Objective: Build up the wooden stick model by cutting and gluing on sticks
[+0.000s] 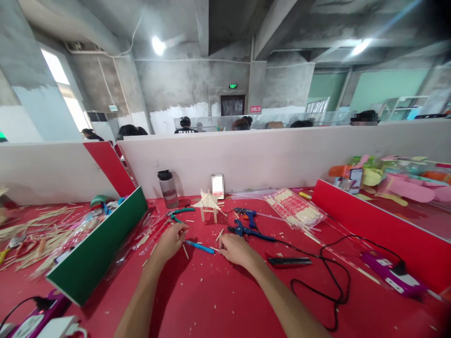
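Both hands rest low over the red table, on either side of a blue pen (pixel 200 246). My left hand (pixel 172 241) is closed, with its fingertips by the pen's left end; what they pinch, if anything, is too small to tell. Fingers curled, my right hand (pixel 234 249) lies by the pen's other end. A short wooden stick (pixel 220 234) shows at its fingertips, but I cannot tell whether it is held. Beyond the hands stands a small wooden-stick model (pixel 207 203), with a peaked roof on thin legs. Green-handled pliers (pixel 176 216) lie left of it.
Blue glue guns (pixel 243 229) (pixel 248 216) and a black utility knife (pixel 289 261) lie right, with a black cable. Bundled sticks (pixel 296 209), a bottle (pixel 168 190) and a phone (pixel 217 186) are at the back. Green (pixel 102 249) and red (pixel 380 230) dividers flank the table.
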The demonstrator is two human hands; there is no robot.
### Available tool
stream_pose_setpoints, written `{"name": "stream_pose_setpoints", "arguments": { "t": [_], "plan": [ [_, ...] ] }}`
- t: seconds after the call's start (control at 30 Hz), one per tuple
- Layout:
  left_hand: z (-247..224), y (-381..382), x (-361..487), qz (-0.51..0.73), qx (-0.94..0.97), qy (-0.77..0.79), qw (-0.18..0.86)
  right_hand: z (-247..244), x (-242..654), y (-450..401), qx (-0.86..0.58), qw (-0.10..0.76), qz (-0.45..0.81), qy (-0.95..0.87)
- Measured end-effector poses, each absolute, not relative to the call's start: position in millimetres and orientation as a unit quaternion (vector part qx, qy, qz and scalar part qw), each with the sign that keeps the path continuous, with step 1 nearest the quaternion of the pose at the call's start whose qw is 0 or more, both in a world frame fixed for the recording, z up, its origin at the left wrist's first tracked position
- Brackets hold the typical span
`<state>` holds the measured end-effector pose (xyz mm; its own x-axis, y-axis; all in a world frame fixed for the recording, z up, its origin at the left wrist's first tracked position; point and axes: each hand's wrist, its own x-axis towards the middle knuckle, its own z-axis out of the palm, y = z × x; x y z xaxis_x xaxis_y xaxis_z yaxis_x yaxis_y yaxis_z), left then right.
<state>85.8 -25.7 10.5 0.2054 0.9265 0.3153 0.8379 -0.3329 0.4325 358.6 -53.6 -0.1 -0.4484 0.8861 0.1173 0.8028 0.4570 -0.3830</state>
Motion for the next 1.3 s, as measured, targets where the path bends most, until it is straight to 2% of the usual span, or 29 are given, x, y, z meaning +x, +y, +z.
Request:
{"name": "stream_pose_setpoints", "arguments": {
  "t": [0.27, 0.4, 0.63, 0.83, 1.07, 1.13, 1.3],
  "plan": [
    [3, -43, 133, 0.257, 0.842, 0.45, 0.15, 1, 358, -54, -0.505, 0.143, 0.119, -0.842],
    [0, -47, 149, 0.255, 0.861, 0.408, 0.165, 6, 359, -53, -0.506, 0.173, 0.123, -0.836],
    [0, -44, 152, 0.337, 0.829, 0.409, 0.177, 17, 360, -53, -0.475, 0.242, 0.149, -0.833],
    [3, -36, 145, 0.383, 0.773, 0.49, 0.123, 16, 359, -51, -0.448, 0.291, 0.183, -0.826],
    [18, -29, 87, 0.394, 0.667, 0.631, 0.038, 18, 364, -48, -0.429, 0.343, 0.233, -0.803],
    [23, -31, 71, 0.371, 0.636, 0.676, 0.01, 18, 364, -48, -0.42, 0.355, 0.253, -0.796],
    [29, -38, 50, 0.214, 0.607, 0.765, -0.025, 17, 362, -46, -0.396, 0.376, 0.307, -0.779]
  ]
}}
